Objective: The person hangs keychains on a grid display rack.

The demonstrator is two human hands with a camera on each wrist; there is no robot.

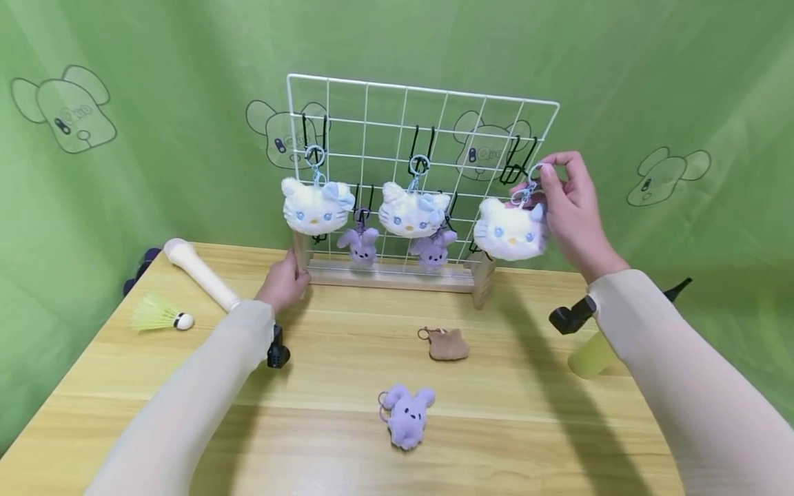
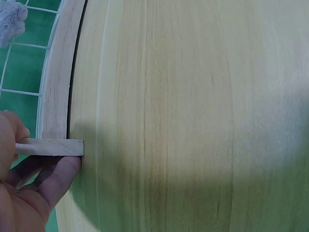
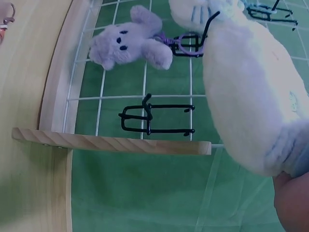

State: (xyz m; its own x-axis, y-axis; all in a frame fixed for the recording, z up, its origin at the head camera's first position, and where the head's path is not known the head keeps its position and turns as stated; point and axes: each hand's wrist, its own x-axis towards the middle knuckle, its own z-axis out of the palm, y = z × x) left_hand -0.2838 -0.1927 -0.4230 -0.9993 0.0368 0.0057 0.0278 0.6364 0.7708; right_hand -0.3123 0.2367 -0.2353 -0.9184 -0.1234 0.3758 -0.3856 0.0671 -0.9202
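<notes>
Keychain, white plush cat head [image 1: 510,229], is at 3 o'clock of head-view centre, in front of the right side of the wooden-based wire rack [image 1: 391,277]. I see right hand [image 1: 573,207] pinching its blue ring [image 1: 531,170], at the plush's 1 o'clock. Black hook [image 1: 512,169] is at the plush's 12, just beside the ring; can't tell if they touch. Left hand [image 1: 282,281], between 8 and 9 o'clock, grips the rack's left wooden foot [image 2: 58,147]. Handling, my guess: light, head soft and squashy, hard to break; ring looks stiff, link limp, so the head swings and twists. I'd take the ring's outer edge, thumb and forefinger, hook side left free. Gripping the plush gives poor ring control.
</notes>
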